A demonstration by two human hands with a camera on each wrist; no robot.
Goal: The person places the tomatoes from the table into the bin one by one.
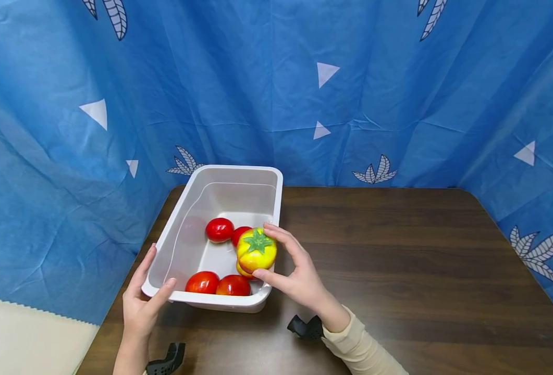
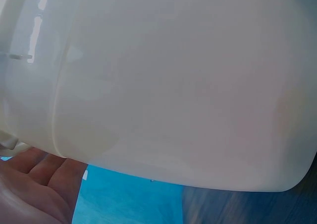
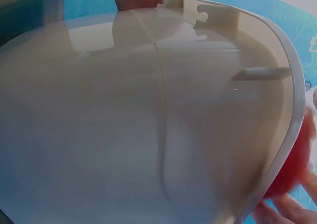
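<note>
My left hand [image 1: 140, 302] grips the near left corner of a white plastic bin [image 1: 166, 247], thumb on the rim and fingers along the outer side. In my right hand [image 1: 302, 273], a yellow toy tomato [image 1: 245, 252] with a green star-shaped top is pinched between thumb and fingers, over the bin's right rim. Its red underside [image 3: 292, 167] shows past the rim in the right wrist view. Inside the bin lie several red, glossy round fruits [image 1: 219, 229], and another yellow one is partly hidden below the held tomato. The bin wall [image 2: 173, 85] fills most of the left wrist view.
A dark wooden table [image 1: 398, 271] carries the bin on its left side. Blue curtains [image 1: 276, 94] hang close behind the table and at both sides. A pale cloth [image 1: 27, 333] is at the lower left. Black wrist mounts [image 1: 306, 328] sit at both wrists.
</note>
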